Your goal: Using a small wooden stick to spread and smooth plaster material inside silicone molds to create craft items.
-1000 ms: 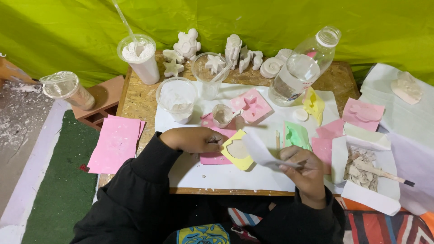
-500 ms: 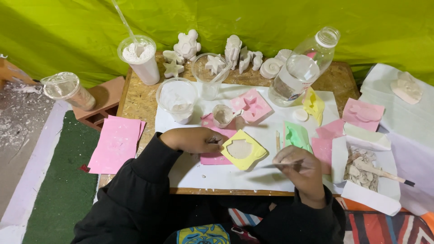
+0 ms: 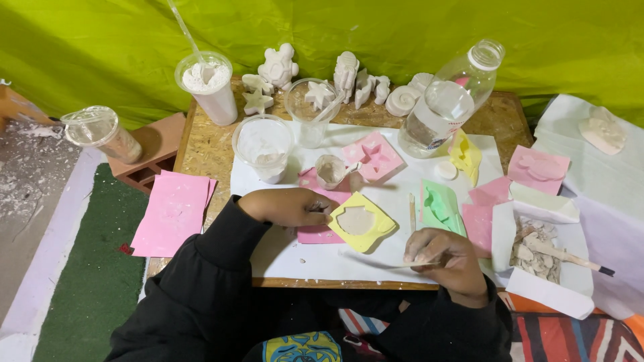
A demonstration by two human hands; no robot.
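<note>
My left hand (image 3: 290, 206), fingers curled, steadies the edge of the yellow mould (image 3: 361, 221) at the centre of the frame. It is a soft square sheet whose round hollow is filled with pale plaster. My right hand (image 3: 439, 253) pinches a thin stick (image 3: 376, 262), lower right.

A yellow mould (image 3: 362, 221), filled with grey-white plaster, is lying flat at the frame's centre, tilted diamond-wise.

Yellow mould (image 3: 362, 221), green mould (image 3: 439, 206), pink mould (image 3: 373, 154)
</note>
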